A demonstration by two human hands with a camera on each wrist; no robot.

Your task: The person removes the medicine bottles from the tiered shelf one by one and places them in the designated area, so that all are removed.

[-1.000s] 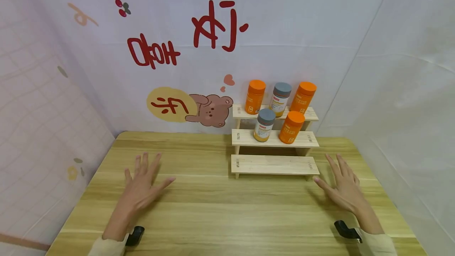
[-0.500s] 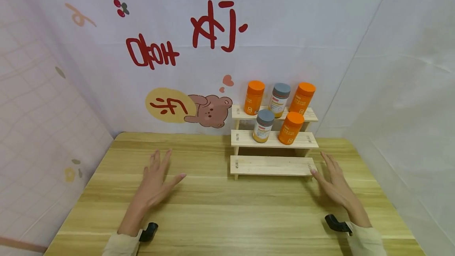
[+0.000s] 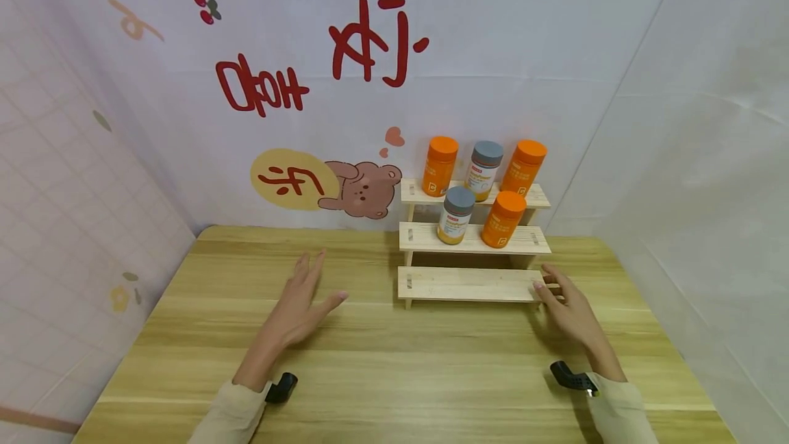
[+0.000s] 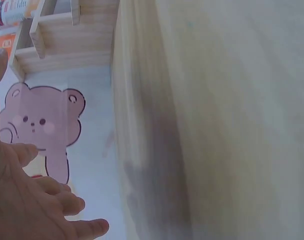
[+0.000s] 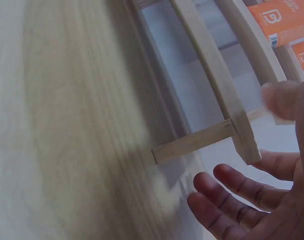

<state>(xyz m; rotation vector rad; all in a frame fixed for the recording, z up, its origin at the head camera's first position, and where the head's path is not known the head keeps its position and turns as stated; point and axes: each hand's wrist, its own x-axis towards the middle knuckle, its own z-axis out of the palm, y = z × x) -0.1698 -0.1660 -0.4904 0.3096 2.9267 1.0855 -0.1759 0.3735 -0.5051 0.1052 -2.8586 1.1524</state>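
A three-step wooden display rack (image 3: pixel 471 284) stands at the back of the table. My right hand (image 3: pixel 570 310) is at the right end of its lowest step. In the right wrist view, the thumb (image 5: pixel 284 100) is raised on one side of that step's end (image 5: pixel 247 147), and the loosely bent fingers (image 5: pixel 232 200) lie on the other. To the left of the rack, my left hand (image 3: pixel 298 310) hovers over the table with fingers spread and nothing in it. On the middle step are a grey-lidded jar (image 3: pixel 456 216) and an orange jar (image 3: pixel 504 220).
The top step carries an orange jar (image 3: pixel 440 166), a grey-lidded jar (image 3: pixel 483 171) and another orange jar (image 3: pixel 524 168). Behind the wooden table (image 3: pixel 394 375) hangs a white printed cloth (image 3: pixel 493 40) with a bear picture (image 3: pixel 370 190). Cloth also borders both sides.
My left hand has moved right, toward the rack. The right hand has moved left to the rack's lowest step, its fingers bending a little. Rack and jars have stayed in place.
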